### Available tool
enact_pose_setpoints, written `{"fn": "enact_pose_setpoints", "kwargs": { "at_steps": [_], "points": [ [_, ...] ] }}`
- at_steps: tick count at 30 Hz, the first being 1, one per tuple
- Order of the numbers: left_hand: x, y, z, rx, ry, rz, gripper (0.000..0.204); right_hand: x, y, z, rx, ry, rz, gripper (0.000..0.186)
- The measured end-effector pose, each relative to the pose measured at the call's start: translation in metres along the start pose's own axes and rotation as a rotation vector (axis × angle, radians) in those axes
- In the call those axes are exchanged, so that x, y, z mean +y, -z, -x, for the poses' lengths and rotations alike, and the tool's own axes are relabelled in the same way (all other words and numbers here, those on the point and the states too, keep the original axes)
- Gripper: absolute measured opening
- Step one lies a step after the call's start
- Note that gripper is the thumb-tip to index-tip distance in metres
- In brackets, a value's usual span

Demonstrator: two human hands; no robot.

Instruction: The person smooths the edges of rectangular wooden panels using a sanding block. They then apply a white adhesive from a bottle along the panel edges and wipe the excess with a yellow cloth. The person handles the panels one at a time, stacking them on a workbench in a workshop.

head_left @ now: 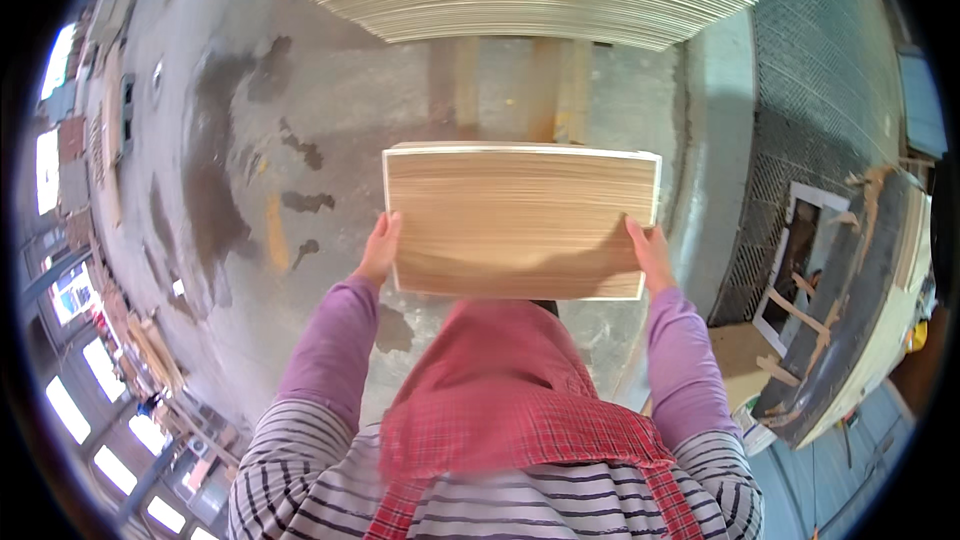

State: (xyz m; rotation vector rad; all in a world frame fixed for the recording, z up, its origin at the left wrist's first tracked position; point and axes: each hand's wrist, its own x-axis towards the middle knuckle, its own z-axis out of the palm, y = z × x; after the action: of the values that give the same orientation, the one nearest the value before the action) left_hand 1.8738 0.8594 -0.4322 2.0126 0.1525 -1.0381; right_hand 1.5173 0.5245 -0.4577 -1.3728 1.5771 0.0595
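Observation:
Between my two hands is a wood-grain board (520,220), rectangular, with pale white edges. It is held out in front of my red checked apron, its long side running left to right. My left hand (379,248) grips the left short edge, thumb resting on the upper face. On the opposite short edge, my right hand (650,252) grips the same way. The fingers beneath are hidden. Whether this is a single board or a few lying together, I cannot tell. Beyond it stands a tall stack of similar boards (530,5).
Wooden strips (465,90) lie on the stained concrete floor (350,90) by the stack. To the right are a textured metal plate (815,70), a white frame (832,196) and a dark curved ledge (850,310) with wood scraps. Wooden pieces and bright windows line the far left.

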Motion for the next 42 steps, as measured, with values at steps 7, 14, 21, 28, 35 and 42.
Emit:
{"fn": "enact_pose_setpoints", "kwargs": {
  "at_steps": [7, 14, 21, 28, 35, 42],
  "points": [
    [0.021, -0.002, 0.001, -0.152, 0.201, 0.203, 0.055, -0.014, 0.010, 0.007, -0.353, -0.148, -0.494, 0.054],
    [0.033, -0.004, 0.005, -0.184, 0.197, 0.102, 0.059, -0.031, 0.022, 0.011, -0.373, -0.246, -0.245, 0.066],
    [-0.022, 0.010, 0.063, 0.338, 0.221, 0.374, 0.078, -0.122, -0.018, 0.008, 0.251, 0.744, 0.665, 0.083],
    [-0.132, -0.096, 0.085, 0.049, 0.447, 1.061, 0.070, -0.225, -0.185, -0.023, -0.683, 0.723, 0.779, 0.073],
    [-0.079, -0.124, 0.089, 0.085, 0.477, 1.267, 0.070, -0.250, -0.216, -0.035, -0.971, 0.765, 0.859, 0.052],
    [-0.070, -0.137, 0.072, 0.210, 0.463, 1.243, 0.076, -0.264, -0.214, -0.034, -1.055, 0.621, 0.715, 0.040]
  ]
}}
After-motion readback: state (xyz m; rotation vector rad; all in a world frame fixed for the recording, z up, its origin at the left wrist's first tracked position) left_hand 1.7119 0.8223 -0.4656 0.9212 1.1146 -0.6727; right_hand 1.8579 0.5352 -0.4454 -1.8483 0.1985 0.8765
